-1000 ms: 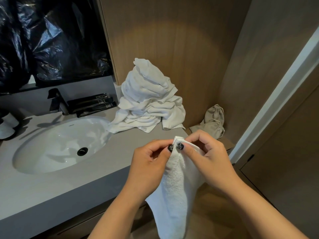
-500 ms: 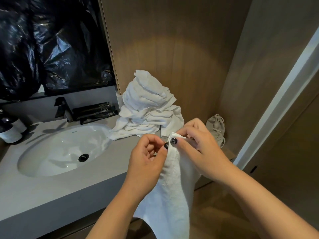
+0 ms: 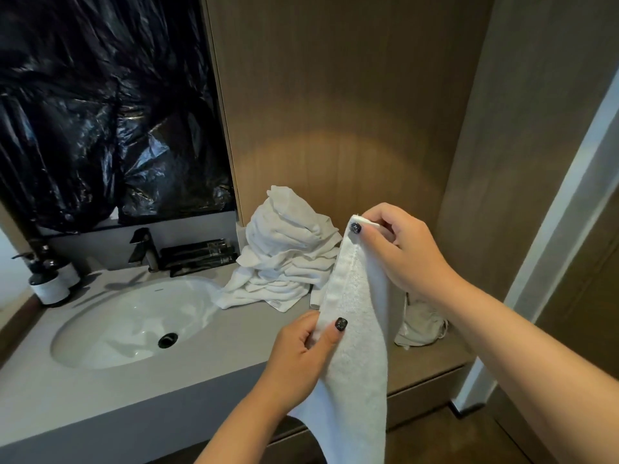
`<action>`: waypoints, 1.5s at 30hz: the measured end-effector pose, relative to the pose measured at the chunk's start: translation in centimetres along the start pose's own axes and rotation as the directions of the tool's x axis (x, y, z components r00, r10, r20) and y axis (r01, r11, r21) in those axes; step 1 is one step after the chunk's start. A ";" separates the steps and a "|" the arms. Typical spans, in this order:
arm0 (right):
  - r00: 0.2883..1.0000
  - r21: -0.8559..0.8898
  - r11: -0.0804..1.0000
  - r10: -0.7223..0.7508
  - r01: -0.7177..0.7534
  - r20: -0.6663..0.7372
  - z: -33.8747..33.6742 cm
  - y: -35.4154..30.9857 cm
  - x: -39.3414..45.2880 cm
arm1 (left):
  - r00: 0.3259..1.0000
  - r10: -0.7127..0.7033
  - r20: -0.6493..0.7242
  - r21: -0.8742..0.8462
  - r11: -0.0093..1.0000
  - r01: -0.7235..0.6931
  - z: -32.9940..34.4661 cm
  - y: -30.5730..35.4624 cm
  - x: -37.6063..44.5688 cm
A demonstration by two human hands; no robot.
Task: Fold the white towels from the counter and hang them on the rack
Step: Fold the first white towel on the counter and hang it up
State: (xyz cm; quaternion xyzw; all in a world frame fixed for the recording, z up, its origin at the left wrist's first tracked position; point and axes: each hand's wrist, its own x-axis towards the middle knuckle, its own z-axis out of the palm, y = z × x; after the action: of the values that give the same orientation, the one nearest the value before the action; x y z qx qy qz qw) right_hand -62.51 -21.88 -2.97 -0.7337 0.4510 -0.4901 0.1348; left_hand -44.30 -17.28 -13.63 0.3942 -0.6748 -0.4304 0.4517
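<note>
A white towel [image 3: 358,329] hangs folded lengthwise in front of the counter edge. My right hand [image 3: 398,249] pinches its top corner, raised above the counter. Lower down, my left hand [image 3: 301,353] grips the towel's left edge between thumb and fingers. Behind them a heap of white towels [image 3: 284,256] is piled on the grey counter [image 3: 117,396] against the wooden wall. No rack is in view.
A white oval sink [image 3: 134,323] with a black faucet [image 3: 144,249] sits to the left. Dark dispenser bottles [image 3: 50,283] stand at the far left, black tubes [image 3: 197,254] behind the sink. A beige cloth bag [image 3: 422,323] lies on the lower wooden shelf at right.
My hands, pinching the towel together at its top, have separated: the right hand rose with the corner and the left slid down the edge. The view tilted upward.
</note>
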 end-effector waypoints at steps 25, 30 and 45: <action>0.789 0.124 0.842 0.535 -0.524 -0.301 -3.9 14.4 0.2 | 0.989 -0.138 0.057 0.334 0.936 0.112 -7.8 -7.6 4.6; 0.736 0.279 0.783 0.620 -0.556 -0.273 -2.0 16.4 1.7 | 0.960 -0.247 -0.134 0.068 0.964 0.257 -11.3 -7.0 6.5; 0.805 0.112 0.853 0.519 -0.510 -0.289 6.1 18.5 10.3 | 0.915 -0.109 -0.389 0.211 0.956 0.203 -23.3 -10.1 18.3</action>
State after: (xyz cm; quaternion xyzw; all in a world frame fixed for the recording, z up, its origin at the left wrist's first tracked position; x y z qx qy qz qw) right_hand -66.00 -41.82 -11.59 -0.4962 0.6409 -0.5502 0.2010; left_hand -25.93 -42.56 -12.96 0.5748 -0.5907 -0.2952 0.4831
